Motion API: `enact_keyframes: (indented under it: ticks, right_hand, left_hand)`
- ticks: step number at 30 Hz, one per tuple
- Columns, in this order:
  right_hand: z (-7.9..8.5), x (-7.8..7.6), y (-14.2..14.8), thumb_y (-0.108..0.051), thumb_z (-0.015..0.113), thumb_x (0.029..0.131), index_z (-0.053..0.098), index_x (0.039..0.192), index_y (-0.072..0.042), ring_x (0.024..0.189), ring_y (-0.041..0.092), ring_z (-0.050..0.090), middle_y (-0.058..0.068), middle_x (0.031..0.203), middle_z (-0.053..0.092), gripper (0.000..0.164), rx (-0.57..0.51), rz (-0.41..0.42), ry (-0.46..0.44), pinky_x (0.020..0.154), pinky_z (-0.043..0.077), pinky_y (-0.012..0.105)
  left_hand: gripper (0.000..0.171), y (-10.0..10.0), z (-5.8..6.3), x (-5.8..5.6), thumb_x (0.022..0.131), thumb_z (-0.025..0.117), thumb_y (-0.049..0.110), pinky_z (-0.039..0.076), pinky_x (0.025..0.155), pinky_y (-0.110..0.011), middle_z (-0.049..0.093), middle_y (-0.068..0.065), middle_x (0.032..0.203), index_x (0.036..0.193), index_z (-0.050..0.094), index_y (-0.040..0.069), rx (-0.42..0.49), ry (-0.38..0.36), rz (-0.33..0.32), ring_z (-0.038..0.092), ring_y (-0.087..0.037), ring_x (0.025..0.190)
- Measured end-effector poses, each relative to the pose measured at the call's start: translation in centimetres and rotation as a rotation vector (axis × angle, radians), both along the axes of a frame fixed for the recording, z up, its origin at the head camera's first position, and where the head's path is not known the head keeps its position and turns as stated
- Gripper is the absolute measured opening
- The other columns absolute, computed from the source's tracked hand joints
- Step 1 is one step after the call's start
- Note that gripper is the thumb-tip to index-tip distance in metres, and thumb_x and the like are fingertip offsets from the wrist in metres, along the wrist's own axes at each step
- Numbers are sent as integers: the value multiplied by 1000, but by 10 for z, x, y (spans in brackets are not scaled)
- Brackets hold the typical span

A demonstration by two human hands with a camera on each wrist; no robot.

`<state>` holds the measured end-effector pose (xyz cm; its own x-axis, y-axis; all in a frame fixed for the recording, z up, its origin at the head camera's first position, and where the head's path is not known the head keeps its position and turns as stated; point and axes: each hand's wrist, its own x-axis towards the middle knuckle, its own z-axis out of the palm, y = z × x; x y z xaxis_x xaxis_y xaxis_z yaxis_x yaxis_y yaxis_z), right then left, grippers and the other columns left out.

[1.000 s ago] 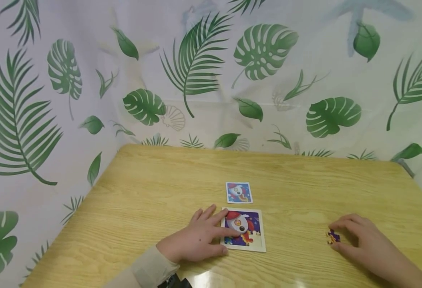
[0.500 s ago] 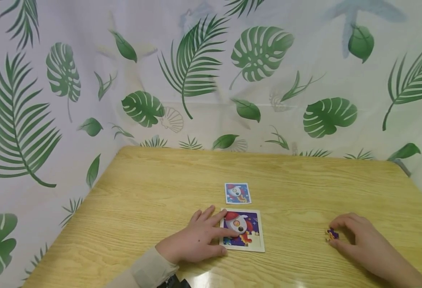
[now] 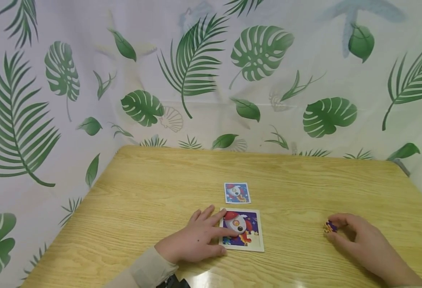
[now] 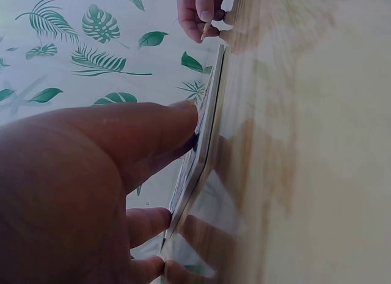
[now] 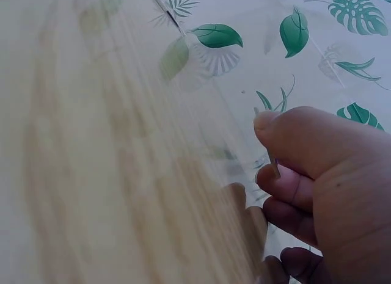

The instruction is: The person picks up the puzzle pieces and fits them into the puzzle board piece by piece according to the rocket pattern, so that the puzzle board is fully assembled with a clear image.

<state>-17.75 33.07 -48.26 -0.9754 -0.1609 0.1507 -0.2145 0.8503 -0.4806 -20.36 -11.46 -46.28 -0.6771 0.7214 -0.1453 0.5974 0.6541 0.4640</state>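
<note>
A square framed jigsaw puzzle (image 3: 260,240) lies on the table, showing a white and red rocket on purple, with a bare gap in its lower right part. My left hand (image 3: 194,239) rests over its left side, fingers spread and fairly straight, the thumb by the lower left corner. Off to the right, my right hand (image 3: 363,244) pinches a small purple and orange jigsaw piece (image 3: 328,227) between thumb and fingertips. The right wrist view shows that jigsaw piece (image 5: 274,163) edge-on, apart from the tabletop.
A small picture card (image 3: 237,193) with a similar rocket lies just beyond the puzzle. The wooden table (image 3: 153,180) has a leaf-patterned curtain (image 3: 203,100) behind it and along its left side. Bare wood lies between the puzzle and my right hand.
My right hand has turned the jigsaw piece slightly in its fingertips and shifted a little up and left. My left hand stays in place on the puzzle.
</note>
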Motion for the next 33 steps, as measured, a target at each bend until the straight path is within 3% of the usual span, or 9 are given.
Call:
enact_keyframes:
  ticks: [5, 7, 11, 18, 27, 33]
  right_hand:
    - [-1, 0, -4, -34, 77, 91, 70, 126, -18, 110, 9, 58, -4, 115, 69, 39, -43, 48, 86, 86, 31, 6]
    - [-2, 0, -8, -31, 78, 91, 72, 124, -21, 107, 3, 56, -8, 114, 68, 36, -61, 78, 112, 87, 29, 4]
    - [-3, 0, -19, -32, 78, 91, 72, 123, -25, 102, 4, 58, -14, 109, 65, 34, -58, 100, 115, 87, 35, 10]
    - [-2, 0, -37, -39, 76, 91, 69, 130, -20, 107, 13, 59, -9, 115, 66, 44, -43, 104, 92, 91, 38, 17]
    - [-5, -5, -69, -45, 74, 92, 70, 128, -21, 113, 18, 56, -7, 118, 64, 44, -67, 156, 57, 97, 43, 48]
    - [-8, -11, -91, -48, 73, 92, 70, 128, -25, 113, 12, 56, -14, 120, 62, 43, -73, 201, 57, 98, 46, 48]
  left_hand:
    - [47, 1, 0, 0, 100, 57, 50, 5, 116, -67, 15, -6, 168, 146, 52, 45, 6, -3, 2, 2, -41, 153]
    - [47, 1, 0, 0, 100, 58, 49, 5, 116, -67, 15, -6, 168, 146, 53, 45, 7, -5, 5, 2, -40, 153]
    - [46, 1, 0, 0, 100, 58, 49, 4, 116, -67, 15, -6, 168, 146, 53, 45, 4, -5, 9, 1, -40, 153]
    - [46, 2, -2, 1, 100, 57, 49, 3, 116, -67, 16, -7, 168, 146, 53, 45, 10, -5, 13, 1, -40, 153]
    - [46, 3, 0, 1, 100, 58, 48, 3, 116, -67, 16, -7, 168, 145, 53, 45, 8, -14, 15, 2, -40, 153]
    - [46, 2, 0, 1, 100, 58, 48, 3, 116, -67, 16, -6, 168, 145, 53, 46, 12, -17, 16, 1, -39, 153]
